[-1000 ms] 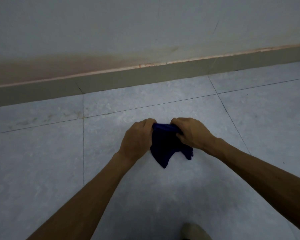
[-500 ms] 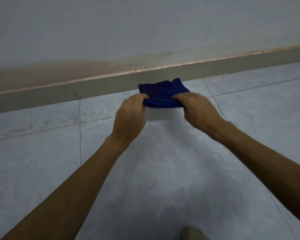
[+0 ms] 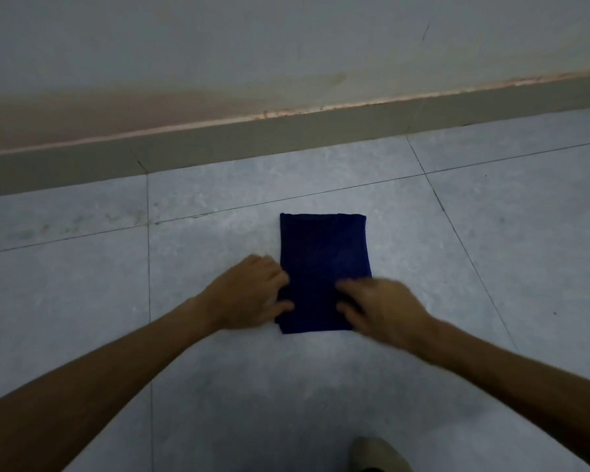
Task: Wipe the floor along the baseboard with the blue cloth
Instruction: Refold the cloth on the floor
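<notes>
The blue cloth [image 3: 324,247] lies flat on the grey tiled floor [image 3: 508,233] as a folded rectangle, about one tile strip short of the baseboard [image 3: 286,141]. My left hand [image 3: 249,294] is at the cloth's near left edge, with fingers and thumb pinching that edge. My right hand [image 3: 382,308] is blurred and rests on the near right corner with its fingers spread. Both hands cover the cloth's near corners.
A pale wall [image 3: 286,46] with a brownish stain rises above the olive baseboard. Dark grout lines cross the tiles. The toe of a shoe [image 3: 378,454] shows at the bottom edge, right of centre.
The cloth was held up bunched between both hands, then raised toward the baseboard. Now it is spread flat on the floor, and both hands have dropped to its near edge.
</notes>
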Demonstrator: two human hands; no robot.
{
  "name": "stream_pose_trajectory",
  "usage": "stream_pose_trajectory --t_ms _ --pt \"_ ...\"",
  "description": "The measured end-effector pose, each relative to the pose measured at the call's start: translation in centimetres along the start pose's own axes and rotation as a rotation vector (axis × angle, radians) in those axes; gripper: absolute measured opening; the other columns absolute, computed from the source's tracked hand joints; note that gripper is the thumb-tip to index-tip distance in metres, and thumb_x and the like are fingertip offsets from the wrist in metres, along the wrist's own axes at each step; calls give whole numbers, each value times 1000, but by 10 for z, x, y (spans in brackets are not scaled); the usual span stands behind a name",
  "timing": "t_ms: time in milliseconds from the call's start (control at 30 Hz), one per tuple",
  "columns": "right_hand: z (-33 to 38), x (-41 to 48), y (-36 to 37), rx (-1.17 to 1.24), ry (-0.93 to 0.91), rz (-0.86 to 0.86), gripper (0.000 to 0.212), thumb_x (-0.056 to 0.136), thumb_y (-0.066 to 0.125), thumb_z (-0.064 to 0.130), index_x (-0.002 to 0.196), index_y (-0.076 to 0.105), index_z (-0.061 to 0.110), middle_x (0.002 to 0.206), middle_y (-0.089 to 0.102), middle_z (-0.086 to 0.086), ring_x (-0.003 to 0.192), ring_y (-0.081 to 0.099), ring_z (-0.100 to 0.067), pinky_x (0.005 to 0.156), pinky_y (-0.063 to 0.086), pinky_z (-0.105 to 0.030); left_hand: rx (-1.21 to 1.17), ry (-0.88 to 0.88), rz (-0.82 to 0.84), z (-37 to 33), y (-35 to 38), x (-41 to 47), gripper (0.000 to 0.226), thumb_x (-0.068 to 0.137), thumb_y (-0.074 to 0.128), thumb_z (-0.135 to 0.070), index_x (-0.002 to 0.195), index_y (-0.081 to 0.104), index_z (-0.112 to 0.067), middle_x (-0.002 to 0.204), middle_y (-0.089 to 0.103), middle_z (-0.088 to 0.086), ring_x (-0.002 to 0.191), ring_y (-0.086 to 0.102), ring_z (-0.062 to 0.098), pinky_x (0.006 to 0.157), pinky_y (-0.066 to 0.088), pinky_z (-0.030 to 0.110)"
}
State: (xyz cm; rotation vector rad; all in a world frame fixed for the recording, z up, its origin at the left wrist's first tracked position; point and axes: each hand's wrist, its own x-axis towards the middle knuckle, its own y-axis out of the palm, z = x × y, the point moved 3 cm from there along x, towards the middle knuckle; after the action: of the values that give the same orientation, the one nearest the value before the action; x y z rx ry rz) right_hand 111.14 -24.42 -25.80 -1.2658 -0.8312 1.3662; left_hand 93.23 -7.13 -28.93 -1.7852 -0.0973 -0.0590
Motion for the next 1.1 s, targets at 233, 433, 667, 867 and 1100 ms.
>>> stream_pose_trajectory --t_ms 233,433,667,867,1100 --pt "-63 102 -20 -1 35 -252 34 93 62 4 126 59 -6 115 67 -27 98 65 -44 83 57 -55 53 -425 -96 43 12 93 35 95 61 -27 122 59 -5 124 62 16 107 59 33 88 47 44" --pt "-69 118 -9 -53 3 -203 19 94 57 5 111 65 -1 98 64 -20 84 59 -35 72 52 -49 97 -426 -41 54 18 103 19 98 56 -19 107 63 -5 109 61 17 95 56 32 78 40 41" --pt "-65 122 -23 -14 2 -162 16 93 57 7 107 61 1 95 64 -20 80 57 -33 70 48 -42 -32 -439 78 69 4 109 23 96 60 -16 114 63 -2 111 60 18 99 56 33 79 45 41" --pt "-61 92 -26 39 -57 -278 15 91 60 0 105 65 5 93 63 -16 79 56 -29 68 51 -43 -203 -376 -137 49 -4 79 6 94 60 -4 99 62 -4 100 59 12 86 54 24 73 53 42" --pt "-46 44 3 95 -98 -277 27 87 66 -7 112 71 2 102 65 -17 89 62 -32 70 58 -42 -105 -230 -220 3 14 32 15 86 69 4 98 67 -5 94 64 11 80 58 25 67 51 37"
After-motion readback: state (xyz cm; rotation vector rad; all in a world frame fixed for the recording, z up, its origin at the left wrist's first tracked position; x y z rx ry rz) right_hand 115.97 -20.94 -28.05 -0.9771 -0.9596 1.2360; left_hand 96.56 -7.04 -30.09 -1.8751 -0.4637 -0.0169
